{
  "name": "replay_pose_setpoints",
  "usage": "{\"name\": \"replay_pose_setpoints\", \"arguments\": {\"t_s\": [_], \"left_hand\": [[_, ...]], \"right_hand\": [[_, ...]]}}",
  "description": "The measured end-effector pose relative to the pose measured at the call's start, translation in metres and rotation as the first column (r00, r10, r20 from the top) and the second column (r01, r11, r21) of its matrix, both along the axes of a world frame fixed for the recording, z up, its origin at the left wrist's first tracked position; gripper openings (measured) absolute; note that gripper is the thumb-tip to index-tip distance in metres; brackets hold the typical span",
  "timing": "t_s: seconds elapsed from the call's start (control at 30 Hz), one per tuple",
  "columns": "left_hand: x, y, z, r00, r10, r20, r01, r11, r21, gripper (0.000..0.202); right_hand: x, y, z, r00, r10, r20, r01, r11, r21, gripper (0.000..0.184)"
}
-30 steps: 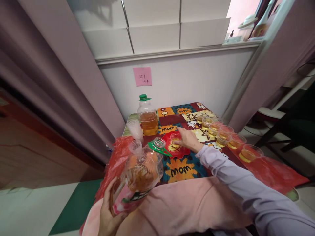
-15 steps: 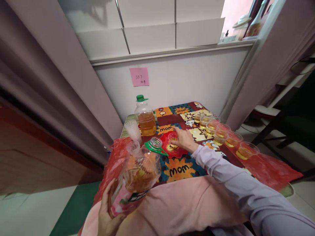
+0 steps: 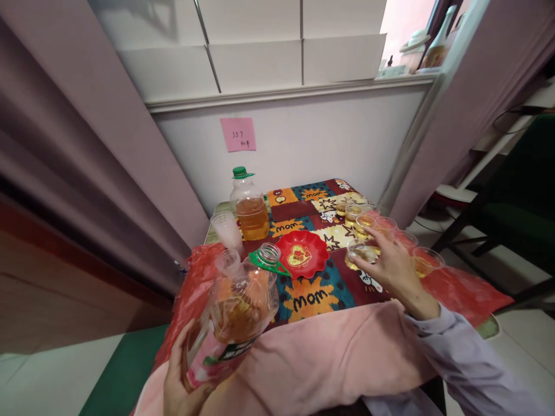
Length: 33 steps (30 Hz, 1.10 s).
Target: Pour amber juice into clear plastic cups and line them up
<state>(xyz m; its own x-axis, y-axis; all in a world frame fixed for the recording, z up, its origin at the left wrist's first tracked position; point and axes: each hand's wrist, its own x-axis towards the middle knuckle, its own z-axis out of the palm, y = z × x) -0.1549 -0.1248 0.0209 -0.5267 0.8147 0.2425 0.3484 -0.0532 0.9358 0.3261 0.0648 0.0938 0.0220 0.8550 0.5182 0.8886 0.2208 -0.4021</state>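
My left hand [image 3: 178,370] is wrapped round the lower part of a large clear jug [image 3: 229,323] of amber drink. The jug leans to the right, its uncapped mouth and green handle pointing up towards the red scalloped plate [image 3: 318,260]. Between the thumb and fingers of my right hand [image 3: 394,271] is a clear plastic cup [image 3: 354,257] with some yellow drink in it. This cup is just left of the row of filled cups [image 3: 353,215] along the table's right side; my hand partly hides that row.
A second jug [image 3: 252,219], green-capped and part full, stands at the back left. Stacked cups [image 3: 226,228] and another clear cup [image 3: 229,261] are beside it. Red plastic sheeting [image 3: 470,294] hangs over the table's right edge. A dark chair [image 3: 511,196] is at right.
My right hand has carried the cup from the red plate rightwards to the row of cups. My left hand keeps the jug in nearly the same tilted position.
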Motion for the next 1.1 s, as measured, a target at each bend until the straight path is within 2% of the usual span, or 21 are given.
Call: {"name": "replay_pose_setpoints", "arguments": {"t_s": [0.1, 0.23, 0.4, 0.83, 1.1], "left_hand": [[0.0, 0.0, 0.0, 1.0, -0.002, 0.008, 0.002, 1.0, -0.026, 0.123], [-0.002, -0.001, -0.001, 1.0, 0.003, 0.005, -0.003, 1.0, -0.023, 0.121], [-0.001, -0.001, -0.001, 1.0, -0.012, 0.001, 0.012, 1.0, -0.016, 0.119], [-0.003, -0.001, -0.003, 0.999, -0.021, -0.027, 0.02, 1.0, -0.011, 0.116], [0.002, 0.001, 0.002, 1.0, 0.002, 0.0, -0.002, 0.999, -0.034, 0.115]], "right_hand": [[0.029, -0.014, -0.016, 0.993, -0.102, 0.066, 0.1, 0.995, 0.021, 0.071], [0.06, -0.02, -0.032, 0.965, -0.21, 0.156, 0.204, 0.977, 0.056, 0.072], [0.085, -0.019, -0.042, 0.947, -0.239, 0.213, 0.232, 0.971, 0.061, 0.067], [0.104, -0.006, -0.066, 0.912, -0.246, 0.329, 0.243, 0.969, 0.051, 0.071], [0.099, -0.003, -0.062, 0.918, -0.277, 0.284, 0.273, 0.961, 0.053, 0.072]]}}
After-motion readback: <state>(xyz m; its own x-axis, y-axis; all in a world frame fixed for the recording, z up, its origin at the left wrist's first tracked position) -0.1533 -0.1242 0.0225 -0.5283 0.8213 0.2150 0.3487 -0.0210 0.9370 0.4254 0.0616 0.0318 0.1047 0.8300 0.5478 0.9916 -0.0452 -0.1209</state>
